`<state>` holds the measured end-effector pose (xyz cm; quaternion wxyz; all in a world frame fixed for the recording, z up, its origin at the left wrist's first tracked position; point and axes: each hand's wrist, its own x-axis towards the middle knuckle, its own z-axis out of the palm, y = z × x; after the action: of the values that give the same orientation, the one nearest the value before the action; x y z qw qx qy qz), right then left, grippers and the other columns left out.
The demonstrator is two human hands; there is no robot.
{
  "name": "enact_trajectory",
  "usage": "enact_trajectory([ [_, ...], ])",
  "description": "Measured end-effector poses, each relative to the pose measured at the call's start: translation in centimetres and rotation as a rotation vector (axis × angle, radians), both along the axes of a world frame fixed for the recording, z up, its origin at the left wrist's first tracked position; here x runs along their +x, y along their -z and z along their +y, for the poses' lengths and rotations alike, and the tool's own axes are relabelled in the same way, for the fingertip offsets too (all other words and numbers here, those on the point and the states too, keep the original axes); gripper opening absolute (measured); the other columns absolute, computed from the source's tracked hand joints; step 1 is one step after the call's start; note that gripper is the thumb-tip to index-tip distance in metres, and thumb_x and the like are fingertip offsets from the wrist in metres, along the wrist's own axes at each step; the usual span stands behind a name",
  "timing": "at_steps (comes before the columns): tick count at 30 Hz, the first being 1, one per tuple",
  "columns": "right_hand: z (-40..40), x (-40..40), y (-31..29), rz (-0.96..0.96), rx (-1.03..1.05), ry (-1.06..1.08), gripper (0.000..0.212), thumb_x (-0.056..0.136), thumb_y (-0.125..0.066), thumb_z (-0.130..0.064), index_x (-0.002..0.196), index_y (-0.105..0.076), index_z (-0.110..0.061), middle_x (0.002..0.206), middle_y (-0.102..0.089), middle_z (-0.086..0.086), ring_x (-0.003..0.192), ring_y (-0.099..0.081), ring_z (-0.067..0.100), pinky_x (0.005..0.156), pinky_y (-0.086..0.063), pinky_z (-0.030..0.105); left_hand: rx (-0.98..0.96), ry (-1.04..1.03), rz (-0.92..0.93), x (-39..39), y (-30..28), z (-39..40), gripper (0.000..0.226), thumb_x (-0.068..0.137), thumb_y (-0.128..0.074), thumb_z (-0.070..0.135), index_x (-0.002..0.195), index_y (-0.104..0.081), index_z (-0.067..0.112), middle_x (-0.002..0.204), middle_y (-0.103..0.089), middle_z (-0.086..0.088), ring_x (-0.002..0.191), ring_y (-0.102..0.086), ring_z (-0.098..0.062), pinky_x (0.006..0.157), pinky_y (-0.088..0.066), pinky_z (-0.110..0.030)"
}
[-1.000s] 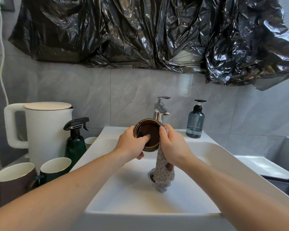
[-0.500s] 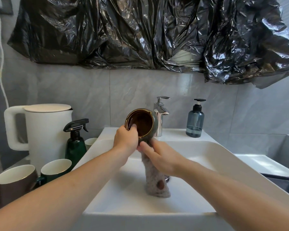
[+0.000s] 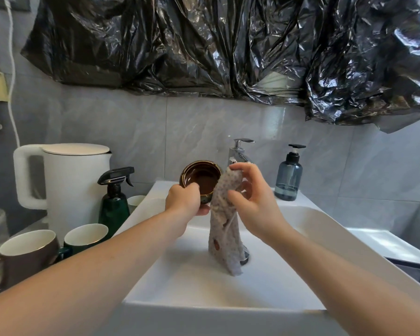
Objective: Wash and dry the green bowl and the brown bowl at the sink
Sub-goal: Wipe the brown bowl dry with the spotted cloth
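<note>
1. The right hand (image 3: 252, 204) has lifted the patterned cloth (image 3: 224, 221) from under the brown bowl (image 3: 200, 181) to its right rim, pinching it.
2. The left hand (image 3: 183, 200) still grips the bowl, tilted, at frame centre over the sink (image 3: 308, 217).
3. Drying probably moves inside next.

A white rectangular sink (image 3: 289, 238) sits in the middle, with a chrome tap (image 3: 239, 151) and a blue soap pump bottle (image 3: 289, 178) standing on its back ledge. On the desk (image 3: 38, 223) to the left stand a white kettle (image 3: 66, 180), a dark green spray bottle (image 3: 114, 202), a green mug (image 3: 84, 238) and a brown mug (image 3: 27, 255) (the two mugs just beside each other), and a small pale cup (image 3: 135, 202) behind the spray bottle.
</note>
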<state>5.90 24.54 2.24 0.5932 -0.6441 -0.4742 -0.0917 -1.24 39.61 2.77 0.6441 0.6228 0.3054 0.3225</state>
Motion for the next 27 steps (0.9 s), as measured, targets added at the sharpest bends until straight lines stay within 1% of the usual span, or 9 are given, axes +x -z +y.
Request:
enact_trajectory([
  [3,-0.3,-0.5,-0.2,-0.163,-0.066,0.008,0.057,0.081,-0.059,0.006,0.129,-0.053,-0.026,0.113,-0.064,-0.013,0.099,-0.060,0.010,0.083,-0.051,0.021,-0.066,0.122,0.050,0.2,0.5,-0.5,0.029,0.102,-0.050,0.024,0.121,-0.065,0.008,0.111,-0.072,-0.017,0.086,-0.072,-0.029,0.061,-0.059,-0.035],
  [5,-0.4,-0.3,-0.3,-0.225,-0.067,0.090,0.053,0.086,-0.059,0.006,0.129,-0.056,-0.024,0.113,-0.064,-0.014,0.103,-0.059,0.004,0.087,-0.044,0.013,-0.046,0.158,0.068,0.3,0.6,-0.9,0.027,0.101,-0.048,0.021,0.118,-0.066,0.007,0.105,-0.073,-0.017,0.076,-0.071,-0.026,0.055,-0.054,-0.030],
  [7,-0.4,0.1,-0.5,-0.191,-0.044,0.185,0.044,0.095,-0.059,-0.003,0.132,-0.057,-0.028,0.118,-0.064,-0.008,0.109,-0.057,0.003,0.094,-0.045,0.017,-0.031,0.151,0.060,0.3,0.5,-1.2,0.024,0.102,-0.047,0.018,0.113,-0.064,0.005,0.095,-0.073,-0.018,0.061,-0.069,-0.021,0.047,-0.050,-0.025],
  [10,-0.1,0.5,-0.4,-0.048,-0.078,0.214,0.036,0.107,-0.051,-0.021,0.141,-0.053,-0.032,0.131,-0.063,-0.006,0.119,-0.058,0.008,0.106,-0.048,0.031,-0.032,0.137,0.038,0.4,0.5,-1.0,0.028,0.105,-0.045,0.019,0.122,-0.062,0.003,0.096,-0.074,-0.020,0.061,-0.068,-0.019,0.044,-0.049,-0.023],
  [14,-0.1,0.3,0.0,0.030,-0.202,0.073,0.053,0.108,-0.050,-0.036,0.158,-0.034,-0.037,0.147,-0.054,-0.010,0.118,-0.062,0.004,0.109,-0.049,0.037,-0.081,0.124,0.008,0.2,0.7,-0.7,0.026,0.106,-0.046,0.017,0.121,-0.062,0.003,0.094,-0.071,-0.017,0.067,-0.068,-0.022,0.044,-0.051,-0.024],
  [16,0.0,0.2,0.2,0.031,-0.234,0.003,0.063,0.106,-0.054,-0.037,0.161,-0.024,-0.041,0.153,-0.049,-0.011,0.115,-0.066,0.006,0.106,-0.053,0.039,-0.102,0.128,-0.012,0.0,0.7,-0.6,0.025,0.105,-0.046,0.014,0.117,-0.065,0.003,0.090,-0.070,-0.015,0.067,-0.067,-0.022,0.053,-0.056,-0.028],
  [19,0.3,0.3,0.5,-0.043,-0.248,-0.003,0.070,0.104,-0.056,-0.038,0.163,-0.017,-0.041,0.160,-0.040,-0.015,0.137,-0.052,0.009,0.111,-0.049,0.039,-0.083,0.163,-0.010,0.1,0.8,-0.1,0.027,0.105,-0.046,0.014,0.117,-0.067,0.004,0.098,-0.073,-0.017,0.079,-0.069,-0.027,0.070,-0.061,-0.036],
  [23,0.0,0.4,0.2,0.093,-0.242,-0.036,0.060,0.109,-0.041,-0.045,0.164,-0.019,-0.036,0.162,-0.037,-0.012,0.141,-0.042,0.006,0.117,-0.040,0.035,0.095,0.210,0.058,-0.2,0.7,0.1,0.025,0.104,-0.050,0.019,0.114,-0.069,0.006,0.101,-0.077,-0.019,0.085,-0.073,-0.033,0.064,-0.059,-0.037],
  [27,-0.3,1.1,0.0,0.102,-0.198,0.063,0.040,0.112,-0.037,-0.031,0.151,-0.044,-0.031,0.145,-0.055,-0.008,0.133,-0.049,0.007,0.117,-0.037,0.033,0.447,0.283,0.131,-1.0,0.4,-1.3,0.017,0.098,-0.048,0.007,0.093,-0.063,0.005,0.072,-0.066,-0.019,0.049,-0.062,-0.029,0.045,-0.047,-0.032],
])
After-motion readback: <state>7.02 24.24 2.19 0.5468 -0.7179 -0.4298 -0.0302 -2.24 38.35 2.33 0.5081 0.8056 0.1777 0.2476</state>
